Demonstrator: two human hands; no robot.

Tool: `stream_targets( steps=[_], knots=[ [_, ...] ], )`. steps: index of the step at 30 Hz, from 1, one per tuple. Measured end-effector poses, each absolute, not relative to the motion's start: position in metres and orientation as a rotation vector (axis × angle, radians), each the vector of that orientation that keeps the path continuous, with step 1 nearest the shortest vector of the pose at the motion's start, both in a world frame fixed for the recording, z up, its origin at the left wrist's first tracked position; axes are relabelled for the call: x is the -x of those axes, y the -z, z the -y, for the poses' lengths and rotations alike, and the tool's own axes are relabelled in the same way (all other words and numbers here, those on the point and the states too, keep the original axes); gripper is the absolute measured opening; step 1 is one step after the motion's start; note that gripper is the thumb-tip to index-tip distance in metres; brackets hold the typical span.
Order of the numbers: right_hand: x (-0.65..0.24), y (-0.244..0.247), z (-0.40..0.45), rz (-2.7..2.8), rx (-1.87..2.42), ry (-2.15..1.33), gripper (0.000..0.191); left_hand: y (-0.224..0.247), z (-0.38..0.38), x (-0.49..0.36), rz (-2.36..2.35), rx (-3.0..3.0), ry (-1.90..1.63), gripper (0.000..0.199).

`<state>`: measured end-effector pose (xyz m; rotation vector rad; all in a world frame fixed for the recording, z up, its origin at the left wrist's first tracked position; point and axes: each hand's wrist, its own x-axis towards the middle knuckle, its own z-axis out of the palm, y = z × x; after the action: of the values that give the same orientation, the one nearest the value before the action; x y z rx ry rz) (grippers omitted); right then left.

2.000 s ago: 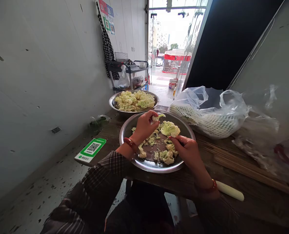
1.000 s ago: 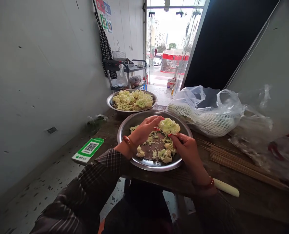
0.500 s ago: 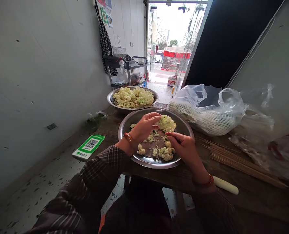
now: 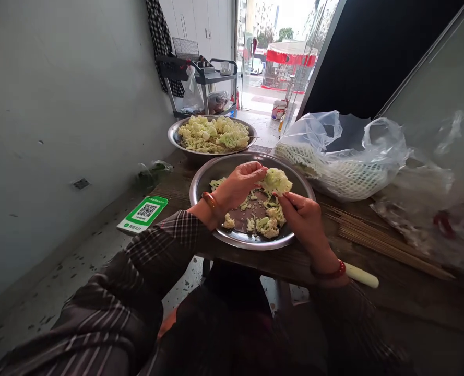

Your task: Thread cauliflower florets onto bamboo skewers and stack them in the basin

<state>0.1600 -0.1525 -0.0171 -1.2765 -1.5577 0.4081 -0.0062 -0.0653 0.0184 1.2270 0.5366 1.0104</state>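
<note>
Above a wide metal bowl [image 4: 202,180], my left hand [image 4: 237,185] is closed on a pale cauliflower floret [image 4: 277,180], holding it by its left side. My right hand [image 4: 304,214] is closed too, its thumb and fingertips pinched at the floret's lower edge. Whether anything small is also between those fingertips is hidden. A thin tip shows just above my left fingers; what it belongs to is unclear. Loose cauliflower pieces [image 4: 268,226] and crumbs lie in the bowl beneath my hands.
Behind stands a second metal bowl [image 4: 173,137] heaped with cauliflower and thin sticks. Plastic bags [image 4: 349,167] with net-wrapped contents sit right of it. Thin wooden skewers [image 4: 388,243] and a pale handle [image 4: 360,274] lie at the right. A green QR-code sign [image 4: 142,213] is at the left.
The view has tipped down, so the scene sits higher in the picture. My right fingertips have come up against the floret's lower edge; my left hand keeps its hold.
</note>
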Motion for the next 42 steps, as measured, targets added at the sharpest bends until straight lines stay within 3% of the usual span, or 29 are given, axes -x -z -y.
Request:
stream_targets(
  steps=[9,14,21,27,35,38,42],
  knots=[
    [-0.162,0.015,0.154,1.558,1.285,-0.442,0.046,-0.017,0.066,0.003,-0.616,-1.381,-0.981,0.031],
    [-0.163,0.018,0.149,1.372,1.254,-0.536,0.037,-0.023,0.06,0.011,-0.797,-1.482,-1.048,0.028],
    [-0.164,0.021,0.146,1.125,1.179,-0.618,0.036,-0.002,0.06,0.004,-0.917,-2.217,-0.642,0.008],
    [-0.165,0.02,0.146,1.183,1.206,-0.589,0.039,0.015,0.063,-0.005,-0.736,-2.403,-0.383,0.026],
    [-0.164,0.019,0.147,1.17,1.172,-0.632,0.038,0.019,0.055,-0.008,-0.718,-2.301,-0.451,0.007],
    [-0.164,0.018,0.147,1.165,1.162,-0.635,0.038,0.019,0.054,-0.008,-0.802,-2.381,-0.454,0.009],
    [-0.164,0.019,0.147,1.167,1.172,-0.628,0.037,0.019,0.054,-0.006,-0.86,-2.318,-0.494,0.029]
  ],
)
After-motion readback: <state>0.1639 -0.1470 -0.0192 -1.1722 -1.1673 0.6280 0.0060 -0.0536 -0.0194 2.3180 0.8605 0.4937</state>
